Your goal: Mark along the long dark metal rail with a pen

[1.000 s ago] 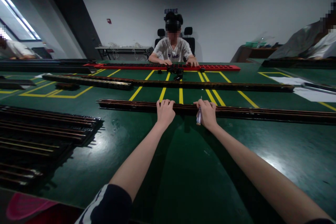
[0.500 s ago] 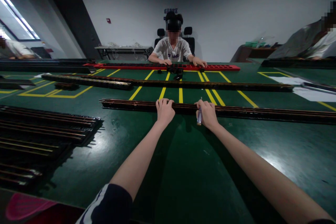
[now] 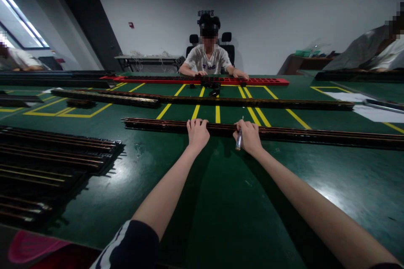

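Note:
A long black rail (image 3: 309,136) with copper-coloured strips along it lies across the green table in front of me. My left hand (image 3: 198,135) is closed over the rail, its fingers curled across the top towards the far side. To the right, my right hand (image 3: 250,136) rests against the same rail. Its fingers are wrapped round a slim screwdriver (image 3: 239,141) with a clear handle; a thin tip pokes out beyond the fingers. The fingertips of both hands are partly hidden.
Several similar black strips (image 3: 57,147) lie at the left. Another long rail (image 3: 252,101) stretches across farther back. Opposite, a person (image 3: 208,56) in a headset works at a red frame (image 3: 268,81). White paper (image 3: 375,113) lies at the right, and yellow tape lines mark the table.
The rail's left end sits slightly farther right. Both hands keep nearly the same places, and the screwdriver's handle has tilted very slightly.

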`<state>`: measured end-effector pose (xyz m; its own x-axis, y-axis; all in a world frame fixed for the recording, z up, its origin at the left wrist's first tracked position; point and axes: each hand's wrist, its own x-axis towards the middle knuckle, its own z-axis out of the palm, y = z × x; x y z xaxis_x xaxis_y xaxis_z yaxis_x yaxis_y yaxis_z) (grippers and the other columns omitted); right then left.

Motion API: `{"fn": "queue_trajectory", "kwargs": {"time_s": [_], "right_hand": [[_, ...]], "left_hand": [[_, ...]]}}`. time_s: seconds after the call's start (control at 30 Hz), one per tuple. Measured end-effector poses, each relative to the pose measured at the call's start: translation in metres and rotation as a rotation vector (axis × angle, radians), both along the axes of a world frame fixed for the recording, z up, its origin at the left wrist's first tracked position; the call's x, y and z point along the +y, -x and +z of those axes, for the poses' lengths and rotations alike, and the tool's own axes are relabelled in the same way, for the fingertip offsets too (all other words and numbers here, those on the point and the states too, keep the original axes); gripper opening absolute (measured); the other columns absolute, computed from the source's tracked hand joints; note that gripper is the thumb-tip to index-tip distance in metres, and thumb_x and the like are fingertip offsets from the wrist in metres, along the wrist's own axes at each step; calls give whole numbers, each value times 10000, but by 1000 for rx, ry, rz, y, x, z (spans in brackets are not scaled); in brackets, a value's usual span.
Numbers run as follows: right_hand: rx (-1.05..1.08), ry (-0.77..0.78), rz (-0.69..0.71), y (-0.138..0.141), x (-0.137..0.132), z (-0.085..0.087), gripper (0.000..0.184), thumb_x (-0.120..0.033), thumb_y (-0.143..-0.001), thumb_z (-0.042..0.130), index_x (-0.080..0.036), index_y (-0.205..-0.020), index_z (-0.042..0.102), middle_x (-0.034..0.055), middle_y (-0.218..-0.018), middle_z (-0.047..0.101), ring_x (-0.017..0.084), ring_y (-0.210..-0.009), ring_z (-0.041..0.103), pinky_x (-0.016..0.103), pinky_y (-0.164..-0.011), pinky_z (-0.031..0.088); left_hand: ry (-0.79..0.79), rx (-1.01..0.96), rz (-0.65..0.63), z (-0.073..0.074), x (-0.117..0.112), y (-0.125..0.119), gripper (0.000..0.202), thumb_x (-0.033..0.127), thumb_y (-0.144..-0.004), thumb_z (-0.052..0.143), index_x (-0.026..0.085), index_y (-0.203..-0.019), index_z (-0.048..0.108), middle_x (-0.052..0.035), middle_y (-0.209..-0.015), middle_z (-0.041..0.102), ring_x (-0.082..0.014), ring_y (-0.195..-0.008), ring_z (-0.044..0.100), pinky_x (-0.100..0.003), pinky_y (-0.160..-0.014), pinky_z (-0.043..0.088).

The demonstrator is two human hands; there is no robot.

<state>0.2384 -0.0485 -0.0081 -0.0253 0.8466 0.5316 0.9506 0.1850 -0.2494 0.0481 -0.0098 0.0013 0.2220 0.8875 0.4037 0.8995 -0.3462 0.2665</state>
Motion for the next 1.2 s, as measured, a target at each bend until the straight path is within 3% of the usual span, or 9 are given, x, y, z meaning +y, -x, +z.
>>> {"fn": "queue_trajectory", "kwargs": {"time_s": [0.23,0.43,0.57,0.77,0.97,1.2], "right_hand": [[-2,-18,-28,6,0,3,139,-118,-749,492,-227,-782,412,93,-1030,666,260,-953,582,439,-885,377],[-45,-36,-42,4,-1,4,167,-69,-808,385,-225,-758,416,108,-959,683,278,-978,572,441,-864,375],[-42,-46,-28,1,-2,3,182,-43,-759,405,-225,-763,420,103,-979,679,271,-971,574,434,-865,373],[-23,-25,23,3,-4,4,129,-140,-722,495,-223,-794,429,107,-1054,659,275,-1006,561,445,-891,348],[-5,3,10,2,-3,2,79,-214,-763,485,-235,-782,411,112,-996,657,284,-977,554,469,-889,341],[20,-7,32,6,-2,3,89,-181,-757,476,-240,-776,412,102,-976,662,295,-974,545,489,-877,331]], "left_hand": [[-8,-6,-13,-2,1,1,407,104,-845,381,176,-1189,587,-91,-1236,592,-249,-1235,454,-487,-1125,250],[-47,28,-75,-3,1,-2,415,107,-840,374,167,-1196,579,-100,-1217,591,-241,-1219,464,-478,-1125,249],[-45,45,-78,-3,0,-2,412,118,-846,371,161,-1201,576,-105,-1219,591,-248,-1220,464,-482,-1124,250],[-39,44,-92,-5,2,-1,409,127,-857,363,173,-1204,574,-94,-1224,598,-239,-1218,469,-479,-1119,258],[-50,29,-93,-3,0,-1,410,111,-848,365,177,-1186,588,-96,-1201,614,-231,-1194,491,-457,-1102,289],[-50,13,-58,-1,-1,-1,413,107,-843,364,187,-1175,597,-93,-1208,611,-234,-1198,486,-460,-1114,270]]}}
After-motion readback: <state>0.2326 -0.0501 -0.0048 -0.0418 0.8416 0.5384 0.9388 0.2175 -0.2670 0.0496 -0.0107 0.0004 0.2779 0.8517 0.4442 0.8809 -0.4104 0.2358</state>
